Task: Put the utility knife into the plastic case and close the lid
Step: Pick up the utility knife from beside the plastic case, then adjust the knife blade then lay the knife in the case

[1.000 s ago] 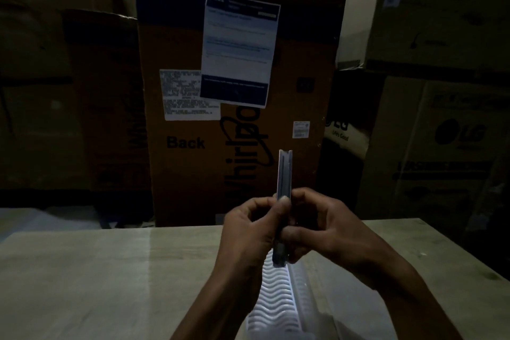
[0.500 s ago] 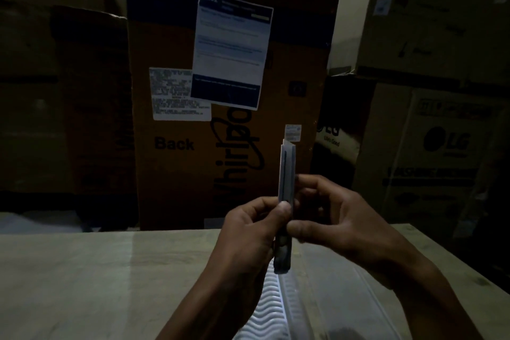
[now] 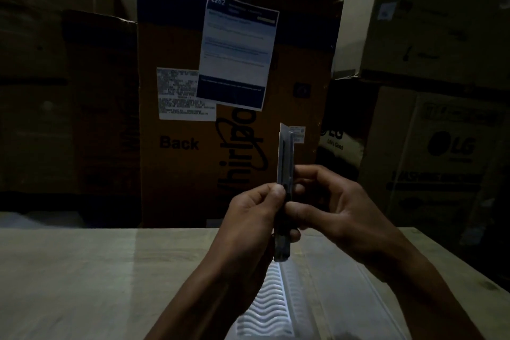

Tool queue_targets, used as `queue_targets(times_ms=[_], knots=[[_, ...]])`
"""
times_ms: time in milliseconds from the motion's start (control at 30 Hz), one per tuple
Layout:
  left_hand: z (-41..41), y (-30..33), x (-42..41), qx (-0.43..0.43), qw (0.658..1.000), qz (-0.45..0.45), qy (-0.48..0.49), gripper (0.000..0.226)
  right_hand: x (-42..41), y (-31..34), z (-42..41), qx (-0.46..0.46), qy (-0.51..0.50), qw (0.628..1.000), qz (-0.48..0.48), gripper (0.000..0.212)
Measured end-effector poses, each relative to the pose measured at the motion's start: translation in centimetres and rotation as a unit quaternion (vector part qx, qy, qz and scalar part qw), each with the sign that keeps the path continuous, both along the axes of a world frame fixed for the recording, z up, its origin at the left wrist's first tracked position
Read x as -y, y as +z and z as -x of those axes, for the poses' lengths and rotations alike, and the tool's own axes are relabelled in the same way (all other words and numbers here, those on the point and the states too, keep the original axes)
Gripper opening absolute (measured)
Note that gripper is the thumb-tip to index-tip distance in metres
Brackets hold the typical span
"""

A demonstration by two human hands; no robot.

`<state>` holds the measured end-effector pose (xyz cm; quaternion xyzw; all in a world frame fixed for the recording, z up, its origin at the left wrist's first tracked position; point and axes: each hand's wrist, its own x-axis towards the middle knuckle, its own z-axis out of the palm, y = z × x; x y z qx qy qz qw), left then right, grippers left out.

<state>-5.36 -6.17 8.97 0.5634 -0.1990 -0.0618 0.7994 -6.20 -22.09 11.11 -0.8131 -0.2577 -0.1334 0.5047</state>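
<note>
The slim grey utility knife (image 3: 285,174) stood upright above the ribbed white plastic case (image 3: 271,301) on the pale table (image 3: 82,279), pinched by left hand (image 3: 254,218) and right hand (image 3: 328,207). Its blade tip looked exposed; retracting it first seemed wise.

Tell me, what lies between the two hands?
The knife, held upright by the left hand and right hand, in the head view.

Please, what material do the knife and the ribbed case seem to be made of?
Slim grey utility knife: probably matte plastic body, with a pale, likely metal, blade tip showing. Whitish wavy-ribbed case on the table: likely translucent moulded plastic, glowing faintly. Dim light leaves both uncertain.
</note>
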Motion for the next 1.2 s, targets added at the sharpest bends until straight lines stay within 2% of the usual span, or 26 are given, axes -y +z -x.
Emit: queue_targets(times_ms=[233, 400, 567, 733, 833, 967, 1100, 1200], knots=[[0.1, 0.0, 0.5, 0.007, 1.000, -0.002, 0.019, 0.034, 0.1, 0.2, 0.2, 0.007, 0.006, 0.999, -0.034, 0.061], [0.1, -0.1, 0.6, 0.005, 1.000, -0.007, 0.021, 0.041, 0.0, 0.3, 0.2, 0.027, -0.015, 0.999, -0.031, 0.055], [0.2, -0.2, 0.9, 0.007, 1.000, -0.008, 0.022, 0.037, 0.3, 0.3, 0.2, 0.031, -0.024, 0.999, -0.021, 0.051], [0.6, -0.3, 1.2, 0.036, 0.998, -0.041, 0.038, 0.045, 0.3, 0.6, 0.3, 0.052, -0.053, 0.997, -0.015, 0.071], [1.0, -0.3, 1.5, 0.059, 0.995, -0.060, 0.053, 0.054, 0.4, 0.9, 0.7, 0.067, -0.068, 0.995, -0.021, 0.076], [1.2, -0.4, 1.8, 0.084, 0.992, -0.063, 0.069, 0.062, 0.5, 1.1, 1.0, 0.103, -0.095, 0.990, -0.014, 0.070], [1.1, -0.8, 1.9, 0.096, 0.990, -0.074, 0.069, 0.072, 0.6, 1.3, 1.3, 0.122, -0.105, 0.986, -0.037, 0.055], [1.2, -0.9, 2.2, 0.100, 0.990, -0.071, 0.063, 0.071, 0.7, 1.6, 1.5, 0.127, -0.105, 0.984, -0.064, 0.045]])
